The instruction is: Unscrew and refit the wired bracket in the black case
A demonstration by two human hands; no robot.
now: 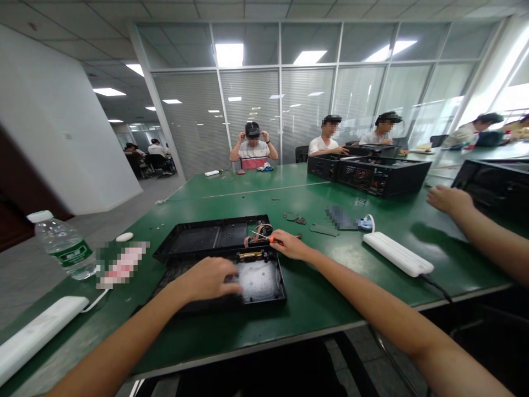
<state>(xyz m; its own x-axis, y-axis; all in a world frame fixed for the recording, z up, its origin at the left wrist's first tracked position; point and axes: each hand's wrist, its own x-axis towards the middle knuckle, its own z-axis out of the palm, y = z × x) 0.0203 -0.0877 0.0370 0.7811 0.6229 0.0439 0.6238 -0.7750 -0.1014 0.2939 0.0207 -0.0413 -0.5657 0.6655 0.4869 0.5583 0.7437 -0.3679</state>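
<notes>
In front of me lies an opened black plastic case (188, 242), its two halves folded out flat. My right hand (287, 244) grips a screwdriver (273, 240) with an orange and black handle. Its thin shaft points left, over a bundle of coloured wires (253, 236) at the case's right end. My left hand (212, 278) hovers over or rests on the near half, thumb and fingers apart, slightly blurred; whether it touches cannot be made out. Beside it are a silvery panel (260, 281) and a brass-coloured strip (250, 256).
Dark scraps (295, 218) lie behind the case. A white power strip (399, 253) is to the right, another power strip (37, 336) at lower left near a water bottle (66, 248). Black computer cases (384, 176) stand farther back. A co-worker's hand (450, 201) reaches in at right.
</notes>
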